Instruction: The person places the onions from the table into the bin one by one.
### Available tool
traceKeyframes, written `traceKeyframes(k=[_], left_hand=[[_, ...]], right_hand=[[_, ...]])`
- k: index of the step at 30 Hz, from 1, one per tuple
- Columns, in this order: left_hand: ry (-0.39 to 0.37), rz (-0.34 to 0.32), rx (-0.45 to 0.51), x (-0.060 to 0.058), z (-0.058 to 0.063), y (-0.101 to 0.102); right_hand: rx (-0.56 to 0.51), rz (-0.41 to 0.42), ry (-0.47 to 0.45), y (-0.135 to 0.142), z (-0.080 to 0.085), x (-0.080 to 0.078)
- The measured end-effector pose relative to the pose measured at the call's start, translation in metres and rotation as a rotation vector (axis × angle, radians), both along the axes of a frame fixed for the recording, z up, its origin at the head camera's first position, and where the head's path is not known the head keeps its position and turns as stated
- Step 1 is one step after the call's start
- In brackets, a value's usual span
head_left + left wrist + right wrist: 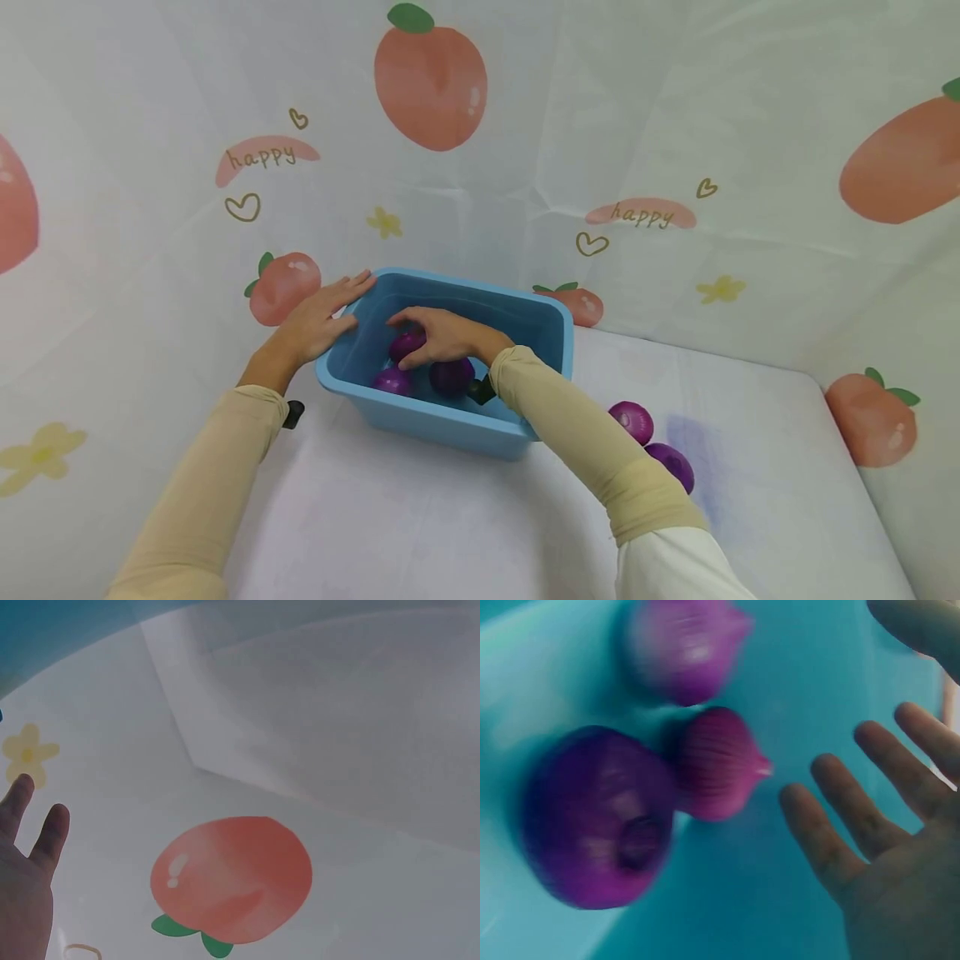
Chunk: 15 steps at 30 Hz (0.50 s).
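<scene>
A light blue plastic tub [435, 427] holds three purple onions: one by the far fingers [407, 347], one near the front left [393, 382] and a darker one [452, 378] under the right hand. My left hand [309, 325] rests at the tub's left rim with its fingers stretched out; in the left wrist view only part of that hand [26, 892] shows. Inside the tub my right hand [450, 335] hovers over the onions, thumb and fingers spread. The right wrist view shows the palm [907, 892] holding nothing, its fingertips beside the middle onion [718, 765].
Two more onions, one lighter [632, 422] and one darker [673, 467], lie on the white cloth to the right of the tub, close by the right forearm. A white sheet [480, 200] printed with fruit and flowers rises behind the tub.
</scene>
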<state>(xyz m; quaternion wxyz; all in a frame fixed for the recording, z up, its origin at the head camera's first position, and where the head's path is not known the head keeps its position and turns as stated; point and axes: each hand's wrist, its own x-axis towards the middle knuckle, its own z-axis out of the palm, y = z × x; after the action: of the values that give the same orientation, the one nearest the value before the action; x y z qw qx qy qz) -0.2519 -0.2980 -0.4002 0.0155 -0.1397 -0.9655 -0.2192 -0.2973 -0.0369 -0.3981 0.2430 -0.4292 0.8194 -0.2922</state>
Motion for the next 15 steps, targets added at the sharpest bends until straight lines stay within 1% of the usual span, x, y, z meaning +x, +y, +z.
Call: traceKeyframes(k=[3,6,11,15], left_hand=[[0.019,-0.008,-0.005,-0.001,0.001,-0.001],[0.031,-0.019,-0.007,0.0,0.0,-0.001],[0.021,-0.028,-0.008,0.002,-0.001,0.0],[0.013,-0.023,0.003,0.003,0.001,-0.002]], right_hand=[[-0.027,-0.01,-0.02,0.003,0.008,-0.002],[-0.033,-0.029,-0.036,0.008,0.017,-0.001],[-0.054,-0.043,-0.049,0.018,0.037,0.01],[-0.084,-0.068,-0.029,0.028,0.058,0.02]])
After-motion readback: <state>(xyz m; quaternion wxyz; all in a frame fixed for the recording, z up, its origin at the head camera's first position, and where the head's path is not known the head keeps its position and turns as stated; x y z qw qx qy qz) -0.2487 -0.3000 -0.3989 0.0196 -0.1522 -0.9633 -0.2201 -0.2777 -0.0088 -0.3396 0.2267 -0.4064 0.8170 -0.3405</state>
